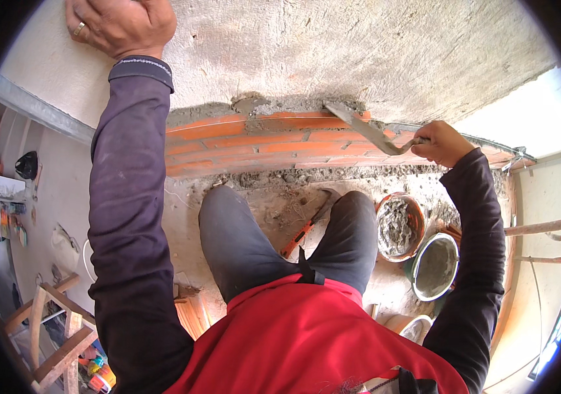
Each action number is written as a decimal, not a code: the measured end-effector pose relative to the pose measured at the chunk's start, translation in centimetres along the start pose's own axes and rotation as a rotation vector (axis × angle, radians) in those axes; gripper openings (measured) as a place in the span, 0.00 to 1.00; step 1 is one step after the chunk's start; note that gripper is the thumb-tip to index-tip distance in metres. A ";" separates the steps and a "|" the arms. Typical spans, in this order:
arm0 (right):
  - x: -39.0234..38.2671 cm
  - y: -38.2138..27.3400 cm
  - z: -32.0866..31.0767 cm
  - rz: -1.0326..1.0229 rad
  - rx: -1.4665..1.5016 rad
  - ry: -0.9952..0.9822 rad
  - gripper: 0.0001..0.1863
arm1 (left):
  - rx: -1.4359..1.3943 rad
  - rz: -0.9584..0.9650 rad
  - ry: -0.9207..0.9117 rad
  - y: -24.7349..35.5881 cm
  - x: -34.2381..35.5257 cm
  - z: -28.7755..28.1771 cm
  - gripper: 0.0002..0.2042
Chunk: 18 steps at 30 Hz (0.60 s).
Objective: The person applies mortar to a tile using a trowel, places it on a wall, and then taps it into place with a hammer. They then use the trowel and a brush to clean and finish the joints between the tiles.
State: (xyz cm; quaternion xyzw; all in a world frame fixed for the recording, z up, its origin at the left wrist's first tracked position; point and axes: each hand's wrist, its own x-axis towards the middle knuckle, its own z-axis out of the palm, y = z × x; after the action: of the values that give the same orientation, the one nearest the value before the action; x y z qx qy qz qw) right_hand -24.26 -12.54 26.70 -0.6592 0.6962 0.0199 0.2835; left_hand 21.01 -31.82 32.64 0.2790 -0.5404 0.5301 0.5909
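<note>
Places given off the brick wall (228, 143). Far left: your left hand (123, 27) is up beyond the brick wall, over the grey rendered surface (280, 49), fingers curled in; the frame edge cuts it off, so can't tell if it grips anything or just braces. If it's bracing, load it lightly so your reach stays steady.

String line (215, 121) runs along the brick wall's upper edge; best not to snag it or let mortar push it out. Mortar lump (249, 102) sits at the back of the brick wall's top; likely worth knocking down level. Hammer (300, 235) lies on the near side of the brick wall, between your knees, clear of the stroke.

Trowel (364, 130) is angled over the brick wall's top course, tip at the mortar along the back edge. A shallow blade angle and short, even strokes should spread better than digging with the tip. Orange bucket (417, 220), mortar inside, stands on the brick wall's near side toward its right end: handy for small loads. Green bucket (414, 276) is farther back from the brick wall. Your right hand (443, 144), above the brick wall's right part, is wrapped firmly round the trowel handle; a looser wrist would probably help.
</note>
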 end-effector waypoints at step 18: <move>-3.8 -6.9 -0.2 -0.294 -0.207 0.293 0.10 | -0.002 0.031 0.024 -1.3 -0.4 0.5 0.25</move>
State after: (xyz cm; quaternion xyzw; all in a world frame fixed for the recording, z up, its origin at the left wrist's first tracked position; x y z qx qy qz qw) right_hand -18.04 -10.07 30.83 -0.7750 0.6206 -0.0462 0.1104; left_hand 22.07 -32.77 32.73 0.2638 -0.5378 0.5420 0.5895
